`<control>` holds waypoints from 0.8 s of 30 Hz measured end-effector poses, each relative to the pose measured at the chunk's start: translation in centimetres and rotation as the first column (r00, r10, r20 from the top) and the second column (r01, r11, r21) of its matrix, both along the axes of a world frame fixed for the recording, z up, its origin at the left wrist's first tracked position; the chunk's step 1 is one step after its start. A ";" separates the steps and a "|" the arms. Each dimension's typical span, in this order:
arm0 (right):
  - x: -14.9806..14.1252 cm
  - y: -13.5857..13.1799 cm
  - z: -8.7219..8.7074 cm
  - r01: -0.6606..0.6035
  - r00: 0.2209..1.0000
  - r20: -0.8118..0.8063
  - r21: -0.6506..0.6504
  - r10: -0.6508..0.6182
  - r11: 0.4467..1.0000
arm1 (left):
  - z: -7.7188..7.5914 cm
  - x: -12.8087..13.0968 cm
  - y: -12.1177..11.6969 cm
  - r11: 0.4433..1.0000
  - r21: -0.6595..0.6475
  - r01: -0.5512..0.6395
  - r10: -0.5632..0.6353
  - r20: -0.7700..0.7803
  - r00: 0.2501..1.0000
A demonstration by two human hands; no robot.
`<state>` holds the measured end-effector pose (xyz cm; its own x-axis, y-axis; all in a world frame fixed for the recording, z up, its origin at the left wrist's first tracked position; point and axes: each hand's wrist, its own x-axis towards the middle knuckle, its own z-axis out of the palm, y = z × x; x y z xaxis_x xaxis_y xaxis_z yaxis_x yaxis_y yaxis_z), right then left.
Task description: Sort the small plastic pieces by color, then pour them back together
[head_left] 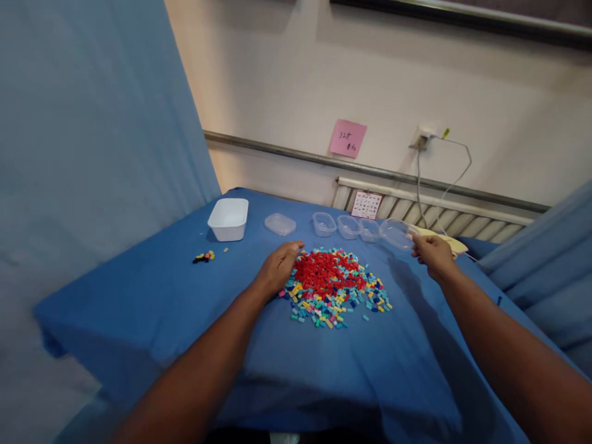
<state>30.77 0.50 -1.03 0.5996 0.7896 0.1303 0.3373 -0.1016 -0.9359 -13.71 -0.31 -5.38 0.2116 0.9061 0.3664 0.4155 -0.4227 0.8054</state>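
A large heap of small plastic building bricks (pixel 324 274), red in the middle and mixed blue, yellow and pink around, lies on the blue-covered table. At its left edge my left hand (pixel 280 266) rests loosely cupped against the bricks. Its fingers are partly hidden, and nothing shows in it. Out to the right, my right hand (pixel 432 253) pinches the rim of a clear plastic lid (pixel 396 234), held tilted. Just left of that lid stand three clear plastic tubs in a row: one (pixel 324 226), another (pixel 348 228) and a third (pixel 369 232).
A white plastic bin (pixel 229 221) stands at the back left, with another clear lid (pixel 280 224) to its right. A few black and yellow bricks (pixel 203 256) lie nearer. Behind are a small picture card (pixel 367 205), a radiator (pixel 343 196) and a cable (pixel 419 185). A yellowish item (pixel 457 245) lies behind my right hand.
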 end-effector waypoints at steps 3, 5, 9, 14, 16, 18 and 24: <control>0.9 0.9 -2.4 0.066 0.983 -0.173 -0.025 -0.069 0.998 | -0.3 -0.3 0.4 0.996 0.001 -0.092 0.092 -0.110 0.990; 0.9 1.9 -3.5 0.100 0.953 -0.282 -0.044 -0.109 0.994 | -0.6 -0.5 0.7 0.995 0.000 -0.102 0.100 -0.169 0.981; 0.3 4.6 -4.7 0.134 0.891 -0.428 -0.069 -0.151 0.989 | -1.0 -0.7 1.2 0.991 -0.040 -0.127 0.115 -0.215 0.970; -0.6 6.5 -5.0 0.115 0.852 -0.509 -0.050 -0.124 0.992 | -1.2 -0.8 1.7 0.987 -0.034 -0.155 0.141 -0.260 0.955; -0.7 6.0 -5.1 0.075 0.847 -0.525 -0.038 -0.084 0.996 | -1.1 -0.8 1.8 0.987 -0.036 -0.160 0.142 -0.293 0.945; -0.3 4.7 -5.4 0.029 0.846 -0.532 -0.023 -0.037 0.999 | -0.9 -0.8 1.8 0.986 -0.050 -0.158 0.134 -0.320 0.938; 2.3 -0.9 -6.9 -0.071 0.857 -0.506 0.065 0.095 0.995 | -0.1 0.0 2.3 0.978 -0.105 -0.182 0.123 -0.416 0.901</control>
<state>33.09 -0.42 -7.94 0.5242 0.8401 -0.1396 -0.1806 -0.0505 -0.9823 -13.76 1.96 -5.45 0.1699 0.9743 0.1478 0.7685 -0.2248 0.5991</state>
